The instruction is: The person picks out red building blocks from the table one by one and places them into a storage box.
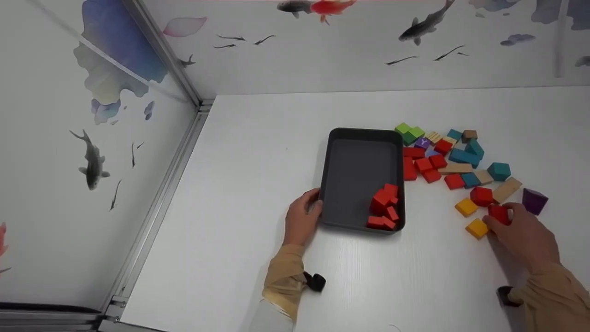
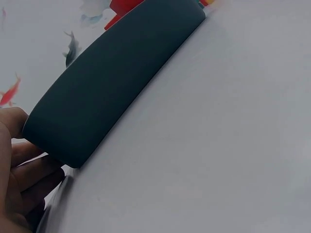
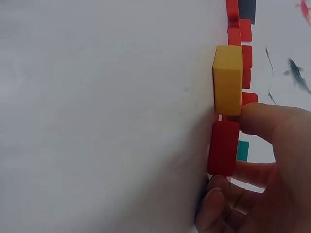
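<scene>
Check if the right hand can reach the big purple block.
Likely yes: the big purple block sits close beside the right hand, nothing visible between, though that hand grips a red block.

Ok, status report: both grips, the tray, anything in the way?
Left grip holding tray. Right grip pinching red block. Tray carrying red blocks in near right corner. Yellow block close by right grip, possible obstruction.

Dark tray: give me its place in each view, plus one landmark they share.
Head: dark tray right of centre, red blocks inside.
Left wrist: its outer wall slants across the upper left.
Right wrist: apparently the dark piece at top right.
Shared landmark: fish prints.
</scene>
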Demonstrator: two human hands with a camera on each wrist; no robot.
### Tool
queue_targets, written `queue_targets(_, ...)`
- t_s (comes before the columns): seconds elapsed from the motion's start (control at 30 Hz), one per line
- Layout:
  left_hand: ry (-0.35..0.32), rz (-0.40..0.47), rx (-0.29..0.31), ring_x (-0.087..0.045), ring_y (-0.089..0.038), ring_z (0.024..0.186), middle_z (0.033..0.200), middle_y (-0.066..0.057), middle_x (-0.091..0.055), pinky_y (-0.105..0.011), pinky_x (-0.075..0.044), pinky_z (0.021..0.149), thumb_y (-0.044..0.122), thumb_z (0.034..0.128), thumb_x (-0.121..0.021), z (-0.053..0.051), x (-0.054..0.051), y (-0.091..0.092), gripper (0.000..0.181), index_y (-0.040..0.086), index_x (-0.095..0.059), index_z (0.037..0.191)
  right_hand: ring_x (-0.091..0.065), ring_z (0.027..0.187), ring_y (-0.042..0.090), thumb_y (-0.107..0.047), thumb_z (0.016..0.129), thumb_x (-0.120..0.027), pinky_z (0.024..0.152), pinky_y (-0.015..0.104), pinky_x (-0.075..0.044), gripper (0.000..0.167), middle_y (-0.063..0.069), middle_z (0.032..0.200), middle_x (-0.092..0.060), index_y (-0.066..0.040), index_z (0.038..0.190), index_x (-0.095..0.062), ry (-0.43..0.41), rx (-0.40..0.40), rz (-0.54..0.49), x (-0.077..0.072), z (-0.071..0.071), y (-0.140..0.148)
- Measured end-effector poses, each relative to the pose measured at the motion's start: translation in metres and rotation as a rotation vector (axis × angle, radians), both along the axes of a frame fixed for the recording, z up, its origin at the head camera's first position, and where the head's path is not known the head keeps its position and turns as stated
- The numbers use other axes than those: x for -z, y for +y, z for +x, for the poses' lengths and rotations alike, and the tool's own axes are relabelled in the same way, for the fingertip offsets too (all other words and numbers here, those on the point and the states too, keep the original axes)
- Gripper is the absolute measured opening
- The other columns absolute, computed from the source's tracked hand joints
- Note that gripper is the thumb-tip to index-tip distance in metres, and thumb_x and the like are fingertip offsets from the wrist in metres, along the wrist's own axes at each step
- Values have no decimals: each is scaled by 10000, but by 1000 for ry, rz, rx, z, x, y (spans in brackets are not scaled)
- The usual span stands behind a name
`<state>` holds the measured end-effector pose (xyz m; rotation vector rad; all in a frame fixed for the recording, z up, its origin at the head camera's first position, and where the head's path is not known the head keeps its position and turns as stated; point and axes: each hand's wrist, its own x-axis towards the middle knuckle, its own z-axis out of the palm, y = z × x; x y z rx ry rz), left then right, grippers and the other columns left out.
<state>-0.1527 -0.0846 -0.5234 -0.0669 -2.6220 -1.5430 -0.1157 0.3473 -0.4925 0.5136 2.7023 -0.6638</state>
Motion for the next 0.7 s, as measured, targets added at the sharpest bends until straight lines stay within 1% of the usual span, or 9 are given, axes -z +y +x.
queue_targets(0.23,-7,4,0,-448,-4,1107,1137,183,-541,-233,-354,932,324,890,-532,-1,0,-2,318,275,-550,1204,-380,962,492,-524,795,-577,670,481,-489,947,378,1169,-329,128,1320,-134,-48,19,-53,-2,-1,-1)
queue_targets(0.37,2,4,7,-447,-7,1112,1143,175,-543,-232,-352,937,308,891,-538,-1,0,-1,315,268,-552,1204,-387,939,489,-535,791,-574,614,435,-493,941,376,1153,-335,127,1307,-150,-37,0,-72,-5,2,0)
queue_targets(0.5,14,6,15,-448,-5,1110,1143,171,-544,-228,-350,937,300,893,-539,-2,2,-1,318,256,-550,1207,-387,925,488,-497,801,-580,573,395,-492,898,371,1132,-349,129,1294,-166,-25,-6,-83,-8,4,0)
queue_targets(0.7,5,2,10,-445,11,1103,1137,188,-537,-218,-352,929,333,895,-525,-1,3,-1,319,272,-545,1208,-398,908,474,-483,844,-513,631,464,-492,842,367,1123,-358,132,1299,-161,-8,2,-93,-6,5,1)
